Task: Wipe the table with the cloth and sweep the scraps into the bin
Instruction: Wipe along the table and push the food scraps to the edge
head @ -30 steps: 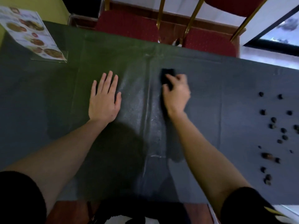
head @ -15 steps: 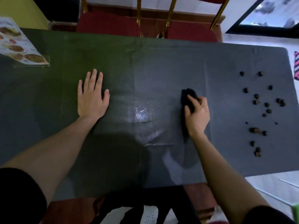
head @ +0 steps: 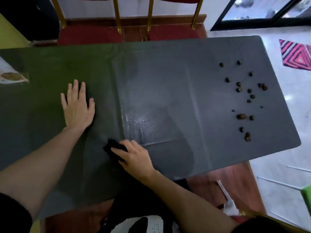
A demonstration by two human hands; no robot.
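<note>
Right hand (head: 136, 155) is pressing a small black cloth (head: 113, 146) onto the dark plastic-covered table (head: 168, 84) near the front edge, fingers curled over it. Left hand (head: 77, 105) lies flat, fingers spread. Dark round scraps (head: 242, 98) sit scattered far right.

We are looking through one head-worn camera, facing steeply down and forward. It is hanging close over the table (head: 168, 78), taking in the chairs (head: 90, 36) beyond.

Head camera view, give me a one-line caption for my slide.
Right hand presses a dark cloth on the table, left hand flat, scraps unswept.
</note>
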